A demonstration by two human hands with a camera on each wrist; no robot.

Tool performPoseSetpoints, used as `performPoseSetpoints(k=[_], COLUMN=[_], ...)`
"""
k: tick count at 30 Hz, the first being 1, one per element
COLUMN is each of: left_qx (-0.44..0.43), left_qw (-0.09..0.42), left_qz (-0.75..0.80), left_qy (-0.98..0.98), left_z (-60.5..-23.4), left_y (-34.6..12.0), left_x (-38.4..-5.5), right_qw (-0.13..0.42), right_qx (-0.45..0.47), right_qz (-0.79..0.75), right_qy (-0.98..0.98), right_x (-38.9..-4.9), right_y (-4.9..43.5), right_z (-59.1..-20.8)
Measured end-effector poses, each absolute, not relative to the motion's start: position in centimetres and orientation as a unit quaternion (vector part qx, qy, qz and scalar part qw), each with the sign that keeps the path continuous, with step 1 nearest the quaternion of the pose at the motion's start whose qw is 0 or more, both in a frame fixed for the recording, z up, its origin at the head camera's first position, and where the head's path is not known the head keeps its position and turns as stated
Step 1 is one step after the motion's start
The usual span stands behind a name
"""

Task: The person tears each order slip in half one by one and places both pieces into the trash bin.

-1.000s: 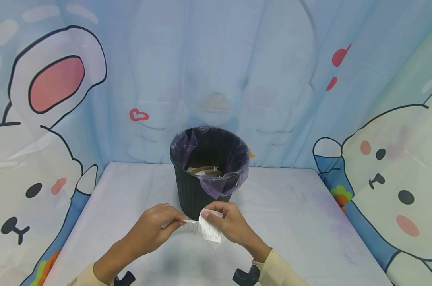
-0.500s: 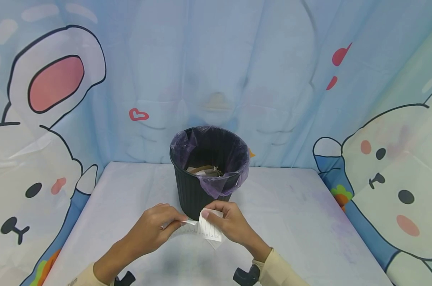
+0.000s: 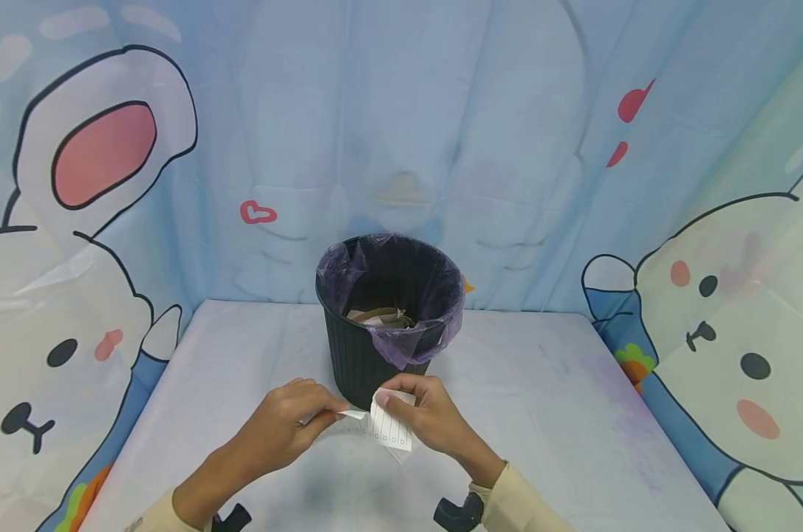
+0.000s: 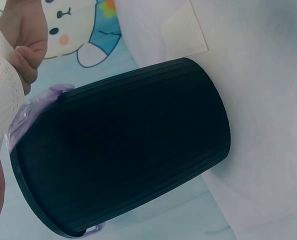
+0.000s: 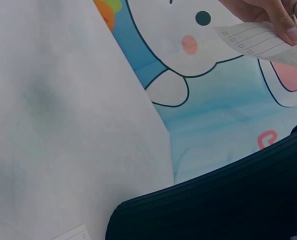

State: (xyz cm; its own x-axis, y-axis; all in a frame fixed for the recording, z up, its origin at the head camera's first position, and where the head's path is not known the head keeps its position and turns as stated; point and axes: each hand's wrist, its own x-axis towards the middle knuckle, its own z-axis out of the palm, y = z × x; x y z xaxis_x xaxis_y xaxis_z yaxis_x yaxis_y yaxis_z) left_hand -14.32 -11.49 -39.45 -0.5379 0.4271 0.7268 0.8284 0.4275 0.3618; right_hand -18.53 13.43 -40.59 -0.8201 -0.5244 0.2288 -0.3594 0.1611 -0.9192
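A white slip of paper (image 3: 392,428) printed with lines and small boxes stretches between both hands in front of the bin. My left hand (image 3: 284,423) pinches its left end between thumb and fingers. On the other end, the right hand (image 3: 434,415) grips with the thumb on the printed side. The slip (image 4: 7,95) bends in a curve in the left wrist view. Behind the hands stands a black ribbed trash bin (image 3: 354,362), lined with a purple plastic bag (image 3: 417,341). Another paper (image 4: 184,32) lies on the table beside the bin's base, mostly hidden by the held slip in the head view.
Brown and white scraps (image 3: 383,318) lie inside the bin. A white cloth (image 3: 534,399) covers the table. Behind it hangs a blue curtain (image 3: 401,111) with cartoon rabbits, which also runs down both sides. Each wrist wears a black camera mount (image 3: 459,513).
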Motion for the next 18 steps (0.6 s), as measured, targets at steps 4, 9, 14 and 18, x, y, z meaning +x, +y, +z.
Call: performPoseSetpoints(k=[4,9,14,18], left_qx=[-0.392,-0.394,-0.395,-0.394], left_qw=[0.274,0.276,0.276,0.274], left_qz=[-0.362,-0.361,-0.360,-0.361], left_qy=[-0.800,-0.799,-0.799,-0.800], left_z=[-39.46,-39.44,-39.33,-39.35], left_y=[-11.52,-11.52,-11.53,-11.59], left_x=[-14.28,-14.23,-14.18,-14.17], right_qw=[0.071,0.071,0.068,0.067], right_qx=[-0.292,-0.293,-0.299,-0.299], right_qz=[-0.577,-0.579,-0.582,-0.580], right_qy=[0.759,0.757,0.753,0.755], right_x=[-18.56,-18.53,-18.50,-18.52], right_y=[13.45,13.48,13.46,13.46], right_z=[-40.69,-40.60,-40.51,-40.53])
